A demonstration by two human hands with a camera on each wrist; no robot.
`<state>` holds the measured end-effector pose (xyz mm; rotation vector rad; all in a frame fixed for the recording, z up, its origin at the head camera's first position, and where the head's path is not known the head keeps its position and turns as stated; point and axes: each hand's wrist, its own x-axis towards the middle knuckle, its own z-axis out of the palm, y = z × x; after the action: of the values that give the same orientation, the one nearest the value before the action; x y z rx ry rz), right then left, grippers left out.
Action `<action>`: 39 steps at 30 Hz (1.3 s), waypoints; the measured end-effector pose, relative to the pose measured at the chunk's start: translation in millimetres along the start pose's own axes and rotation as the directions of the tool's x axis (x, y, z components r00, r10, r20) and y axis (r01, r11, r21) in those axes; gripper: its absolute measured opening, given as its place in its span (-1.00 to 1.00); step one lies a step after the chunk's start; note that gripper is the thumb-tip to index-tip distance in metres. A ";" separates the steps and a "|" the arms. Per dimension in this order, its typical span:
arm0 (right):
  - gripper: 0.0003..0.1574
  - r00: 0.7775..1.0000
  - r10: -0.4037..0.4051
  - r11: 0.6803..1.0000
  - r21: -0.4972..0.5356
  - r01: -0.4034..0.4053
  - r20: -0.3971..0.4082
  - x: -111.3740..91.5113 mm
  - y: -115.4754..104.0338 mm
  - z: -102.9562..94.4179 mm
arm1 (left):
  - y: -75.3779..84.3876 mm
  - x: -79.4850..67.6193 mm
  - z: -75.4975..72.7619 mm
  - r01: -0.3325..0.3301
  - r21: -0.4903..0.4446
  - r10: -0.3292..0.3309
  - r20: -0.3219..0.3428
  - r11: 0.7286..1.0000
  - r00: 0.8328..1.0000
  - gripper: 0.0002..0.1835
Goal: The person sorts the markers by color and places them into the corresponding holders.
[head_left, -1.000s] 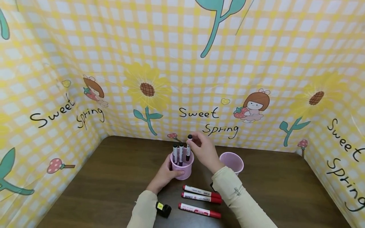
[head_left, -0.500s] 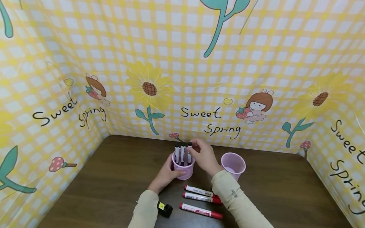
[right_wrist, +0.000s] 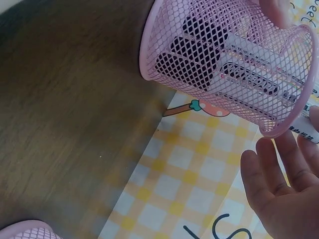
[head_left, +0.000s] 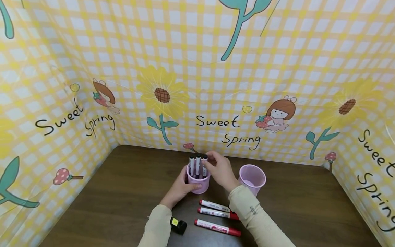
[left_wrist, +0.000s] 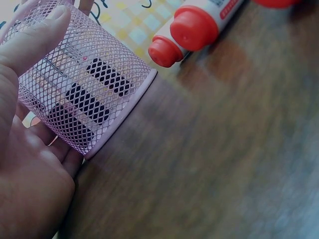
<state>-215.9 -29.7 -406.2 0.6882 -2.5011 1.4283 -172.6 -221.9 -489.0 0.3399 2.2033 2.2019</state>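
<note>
My left hand (head_left: pixel 179 188) holds a pink mesh pen cup (head_left: pixel 200 186) around its side, thumb in front. Three whiteboard markers with white barrels and black ends stand in it: one on the left (head_left: pixel 191 167), one in the middle (head_left: pixel 198 165), and one on the right (head_left: pixel 204 169). Thumb and index finger of my right hand (head_left: pixel 222 171) pinch the right marker near its top. Its lower end rests inside the cup among the others, as the mesh (right_wrist: pixel 199 74) shows in the right wrist view. The right hand's other fingers (right_wrist: pixel 269 164) extend beside the rim.
A second pink mesh cup (head_left: pixel 257 189) stands to the right, behind the right forearm. Several red-capped markers (head_left: pixel 213 226) lie on the brown table (head_left: pixel 123 192) in front, partly under the right sleeve. A yellow checked cloth (head_left: pixel 197 85) walls the table's back and sides.
My right hand has lowered the right marker into the cup, level with the other two. The left hand keeps its grip on the cup. Over the last half second little has moved.
</note>
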 end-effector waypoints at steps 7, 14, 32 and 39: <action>-0.70 1.000 0.002 1.000 0.008 -0.002 0.010 -0.5 -0.4 0.5 | 2.3 -0.4 0.0 -0.001 0.010 0.001 0.004 1.000 1.000 -0.05; -0.68 1.000 -0.007 1.000 0.027 0.007 0.012 -1.3 -0.5 1.1 | 1.8 -0.1 -0.2 0.000 0.011 0.000 0.003 1.000 1.000 -0.05; -0.67 1.000 0.008 1.000 -0.003 -0.008 0.025 0.5 -3.1 1.2 | 0.6 -0.2 -0.4 -0.004 0.014 0.004 0.002 1.000 1.000 -0.05; -0.64 0.999 0.007 1.000 -0.019 -0.007 0.035 -0.2 -6.0 2.5 | 0.6 -0.5 0.3 0.010 0.006 -0.010 -0.001 1.000 1.000 -0.04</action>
<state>-212.7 -34.4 -403.1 0.7080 -2.5431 1.4046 -172.0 -221.7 -488.6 0.3278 2.2071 2.1913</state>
